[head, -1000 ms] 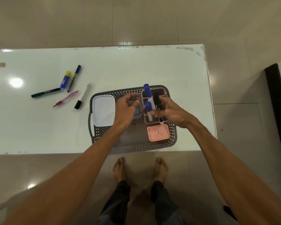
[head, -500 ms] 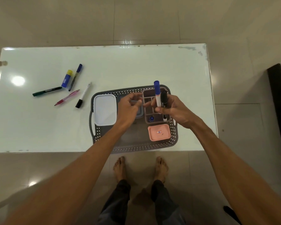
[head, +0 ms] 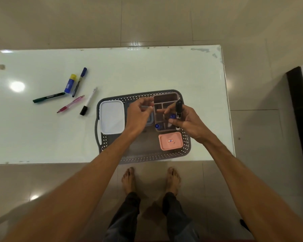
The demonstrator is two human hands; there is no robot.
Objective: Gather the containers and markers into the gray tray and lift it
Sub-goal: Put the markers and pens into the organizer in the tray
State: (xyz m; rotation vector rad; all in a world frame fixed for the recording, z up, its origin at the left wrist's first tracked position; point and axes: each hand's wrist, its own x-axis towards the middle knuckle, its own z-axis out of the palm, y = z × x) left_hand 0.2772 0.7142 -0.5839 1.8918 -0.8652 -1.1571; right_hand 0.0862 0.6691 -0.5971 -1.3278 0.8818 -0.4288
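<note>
Gray tray (head: 147, 159), lower centre, on tabletop (head: 147, 70): light, perforated plastic, likely flexing when loaded; best lifted by its end handles (head: 96, 127). Right hand (head: 187, 119) pinches a black marker (head: 178, 108) upright; left hand (head: 139, 113) hovers loosely curled, apparently empty.
</note>
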